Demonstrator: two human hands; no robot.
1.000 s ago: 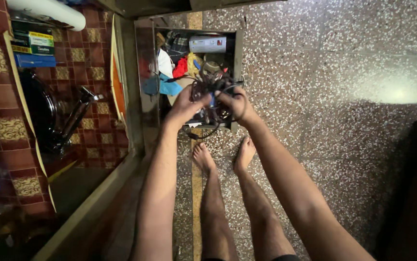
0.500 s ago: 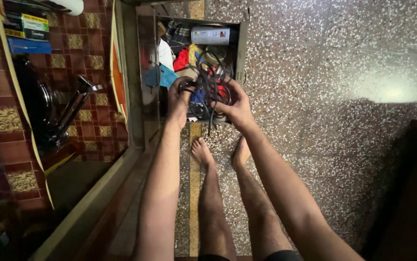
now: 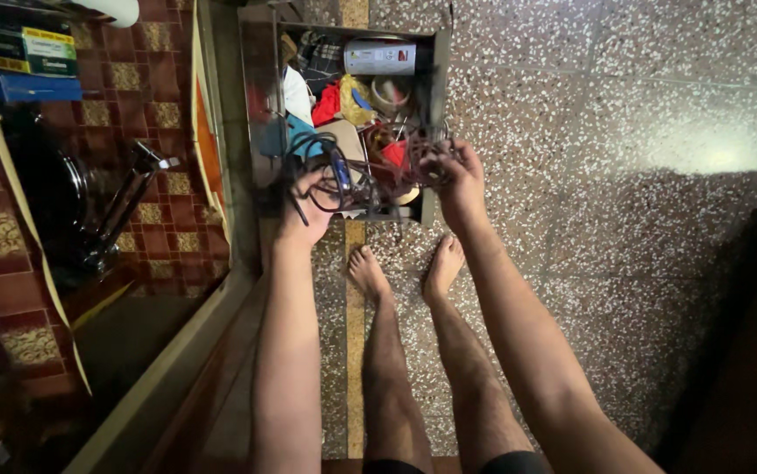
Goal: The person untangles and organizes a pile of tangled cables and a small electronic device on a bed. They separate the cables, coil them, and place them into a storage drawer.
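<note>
Cable tangle (image 3: 356,171) over open box (image 3: 438,79), feet (image 3: 405,268) below.

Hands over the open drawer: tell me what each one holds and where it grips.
Both hold one tangle of dark cables. The left hand grips loops at its left end, the right hand its right end, above the cluttered drawer.

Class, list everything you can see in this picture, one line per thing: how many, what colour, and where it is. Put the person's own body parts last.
tangle of cables: one bundle, dark, held over the box
box: one, grey, open on the floor, full of clutter
can: one, white, at the box's far end
cloth: one, red, inside the box
floor: speckled grey
tiled wall: red-brown, far left
feet: two, bare, below the box
left hand: grips the cables
right hand: grips the cables
</note>
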